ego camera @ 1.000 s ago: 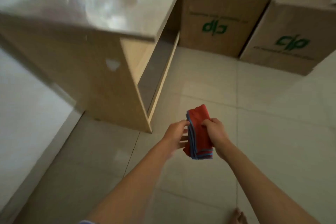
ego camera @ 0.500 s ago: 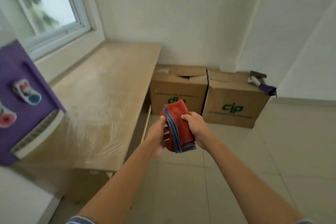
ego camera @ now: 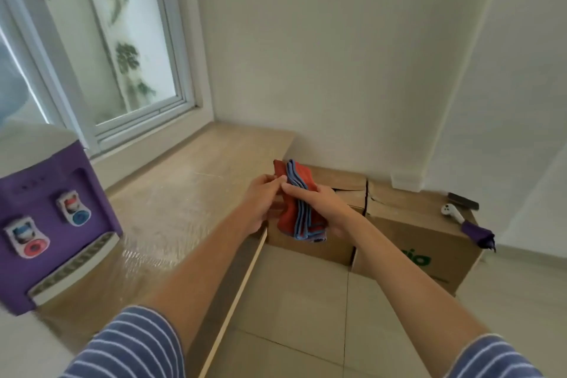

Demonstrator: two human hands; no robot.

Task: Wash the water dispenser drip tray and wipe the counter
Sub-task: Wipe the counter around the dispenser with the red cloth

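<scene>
Both hands have risen with the view, so the wall and window fill more of it than half a second ago. Left hand [ego camera: 260, 196] and right hand [ego camera: 319, 202] each pinch the folded red cloth with blue edging [ego camera: 299, 209] above the pale wooden surface [ego camera: 190, 193]. At left, the purple water dispenser [ego camera: 46, 224] holds its white slotted drip tray [ego camera: 73, 267] in place. Wiping looks about to begin; the washing I cannot judge.

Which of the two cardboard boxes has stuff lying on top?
The right cardboard box, with green lettering showing; a white handle and a dark item lie on it. The left box shows none.
</scene>
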